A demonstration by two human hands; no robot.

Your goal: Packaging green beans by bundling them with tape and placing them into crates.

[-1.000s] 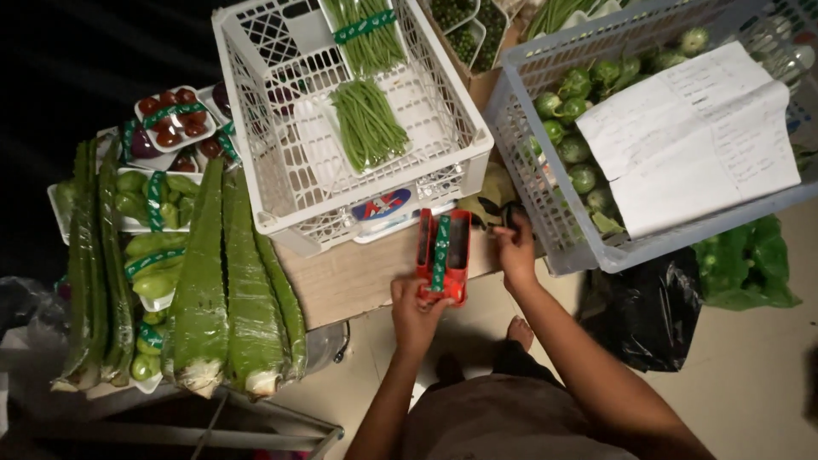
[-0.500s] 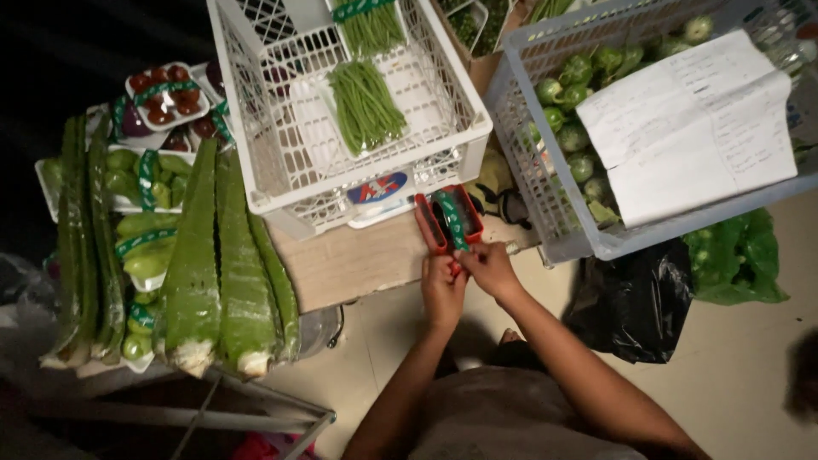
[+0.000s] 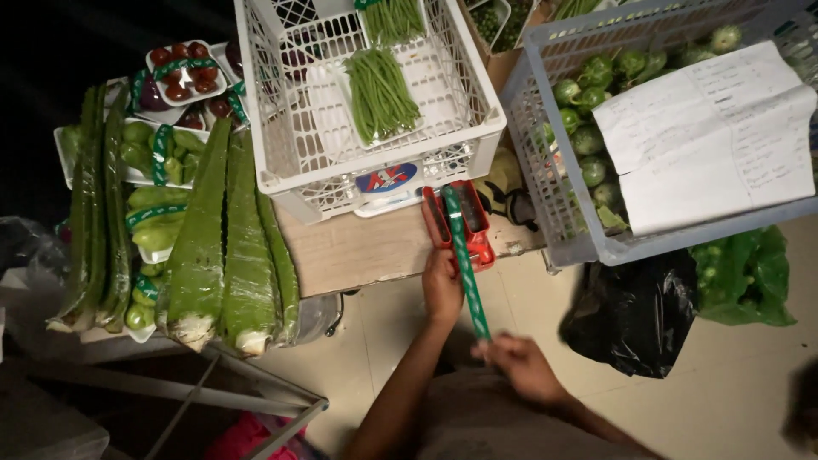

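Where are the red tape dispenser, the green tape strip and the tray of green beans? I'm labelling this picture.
red tape dispenser (image 3: 479, 223), head view, on its right side wall.
green tape strip (image 3: 466, 260), head view, middle of the pulled-out length.
tray of green beans (image 3: 381, 94), head view, on the bean bundle.

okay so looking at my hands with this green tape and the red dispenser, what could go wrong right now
The green tape is drawn out long between the red dispenser and your right hand; it might twist or stick to itself. Your left hand steadies the dispenser near the edge of the wooden board, so a hard pull could drag it off. The white crate sits close behind, and loose tape may catch it.
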